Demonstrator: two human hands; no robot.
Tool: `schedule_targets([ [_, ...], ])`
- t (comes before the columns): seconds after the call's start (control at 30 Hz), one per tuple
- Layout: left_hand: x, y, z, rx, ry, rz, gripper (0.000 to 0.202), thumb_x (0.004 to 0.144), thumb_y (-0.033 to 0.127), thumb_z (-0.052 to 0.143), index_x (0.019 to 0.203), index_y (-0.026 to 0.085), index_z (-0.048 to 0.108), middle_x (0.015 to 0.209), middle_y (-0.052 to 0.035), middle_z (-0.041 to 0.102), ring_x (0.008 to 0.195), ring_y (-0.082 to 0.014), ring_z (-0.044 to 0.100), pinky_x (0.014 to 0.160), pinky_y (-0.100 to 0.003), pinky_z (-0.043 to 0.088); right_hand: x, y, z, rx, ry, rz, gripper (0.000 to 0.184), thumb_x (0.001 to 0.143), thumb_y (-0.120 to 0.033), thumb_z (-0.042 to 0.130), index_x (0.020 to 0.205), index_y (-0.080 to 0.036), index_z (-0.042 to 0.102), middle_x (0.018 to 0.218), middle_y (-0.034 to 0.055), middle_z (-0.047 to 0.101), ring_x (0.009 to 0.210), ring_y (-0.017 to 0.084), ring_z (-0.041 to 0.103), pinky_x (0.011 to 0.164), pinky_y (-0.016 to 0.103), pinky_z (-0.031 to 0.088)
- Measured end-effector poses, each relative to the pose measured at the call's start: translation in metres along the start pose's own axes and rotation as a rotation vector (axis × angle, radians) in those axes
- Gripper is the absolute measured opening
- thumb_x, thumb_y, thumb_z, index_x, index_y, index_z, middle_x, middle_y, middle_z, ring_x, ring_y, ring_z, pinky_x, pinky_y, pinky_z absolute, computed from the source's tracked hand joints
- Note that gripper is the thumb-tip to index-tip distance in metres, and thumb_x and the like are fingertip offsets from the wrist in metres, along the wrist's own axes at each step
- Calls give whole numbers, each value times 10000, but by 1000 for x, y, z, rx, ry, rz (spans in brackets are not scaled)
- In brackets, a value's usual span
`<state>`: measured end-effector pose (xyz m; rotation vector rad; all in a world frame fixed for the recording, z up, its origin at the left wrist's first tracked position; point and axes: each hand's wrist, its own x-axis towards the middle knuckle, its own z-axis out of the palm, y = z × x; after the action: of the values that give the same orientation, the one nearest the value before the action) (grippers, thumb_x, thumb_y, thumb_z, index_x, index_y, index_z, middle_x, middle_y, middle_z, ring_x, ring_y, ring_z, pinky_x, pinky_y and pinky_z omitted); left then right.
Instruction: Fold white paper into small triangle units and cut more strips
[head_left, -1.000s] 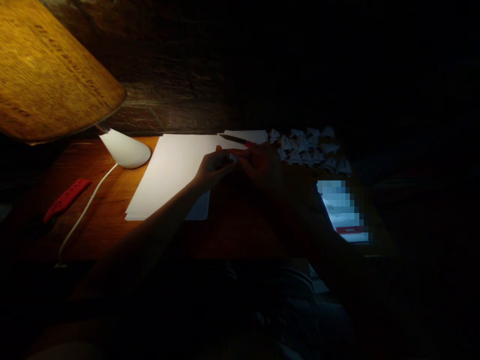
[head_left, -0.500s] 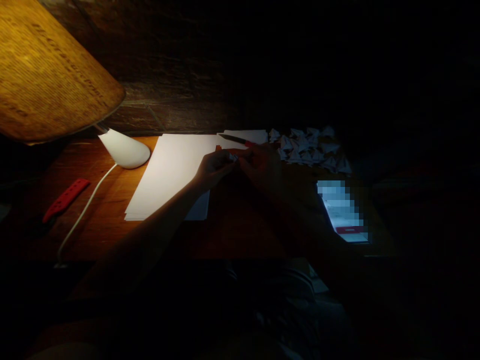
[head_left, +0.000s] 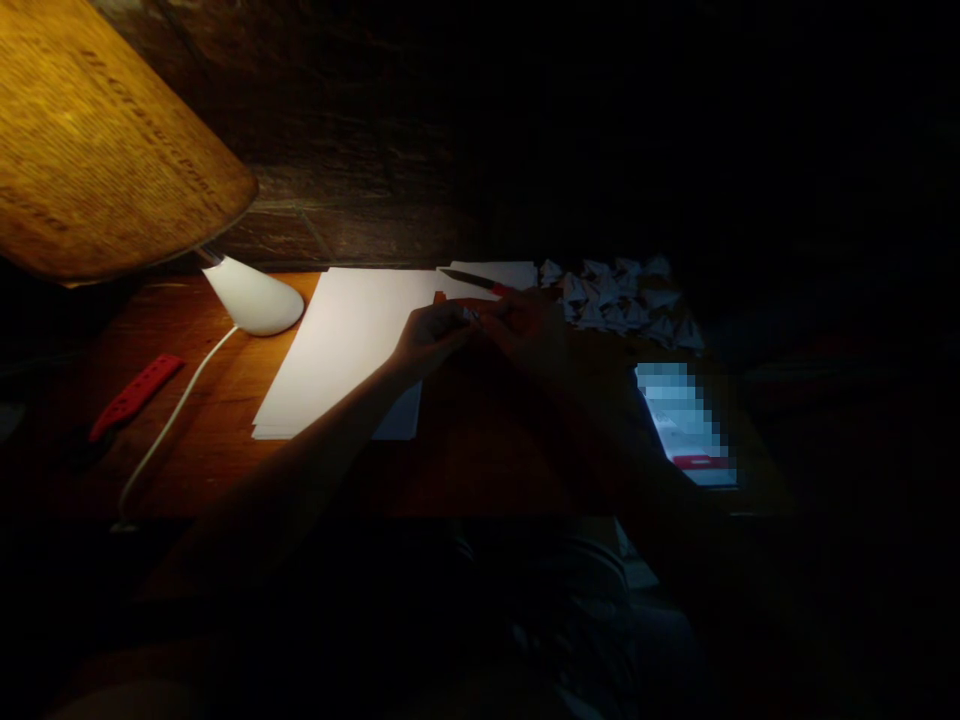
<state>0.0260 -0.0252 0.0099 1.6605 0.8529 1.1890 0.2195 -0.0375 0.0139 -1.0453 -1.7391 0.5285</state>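
Note:
My left hand [head_left: 429,335] and my right hand [head_left: 521,328] meet over the middle of the table, beside the white sheets. Pinched between their fingertips is a small folded piece of paper [head_left: 471,314], mostly hidden by the fingers. Both hands are closed on it, the right one in deep shadow. Just beyond them lies a knife [head_left: 474,279] with a red handle, its dark blade pointing left across the stacked white paper [head_left: 337,340]. Several small folded paper pieces [head_left: 600,295] sit in a cluster to the right of my right hand.
A lamp with a yellow-brown shade [head_left: 112,150] and white base [head_left: 262,305] stands at the left, its white cord [head_left: 180,410] running to the front edge. A red-handled tool [head_left: 135,398] lies left of the cord. A lit phone [head_left: 682,425] rests at the right on the wooden table [head_left: 480,460].
Both hands stay in nearly the same place, with the folded paper still between the fingertips. The whole view has shifted very slightly.

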Motion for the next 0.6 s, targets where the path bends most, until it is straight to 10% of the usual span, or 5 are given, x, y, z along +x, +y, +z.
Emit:
schedule_targets([
  [0.6, 1, -4, -3, 90, -33, 54, 189, 808, 341, 813, 824, 190, 700, 831, -20, 720, 769, -149, 660, 732, -286, 541, 3, -14, -8, -188, 5, -67, 87, 888, -271, 751, 960, -267, 798, 939, 28, 808, 978, 266, 702, 940, 454, 538],
])
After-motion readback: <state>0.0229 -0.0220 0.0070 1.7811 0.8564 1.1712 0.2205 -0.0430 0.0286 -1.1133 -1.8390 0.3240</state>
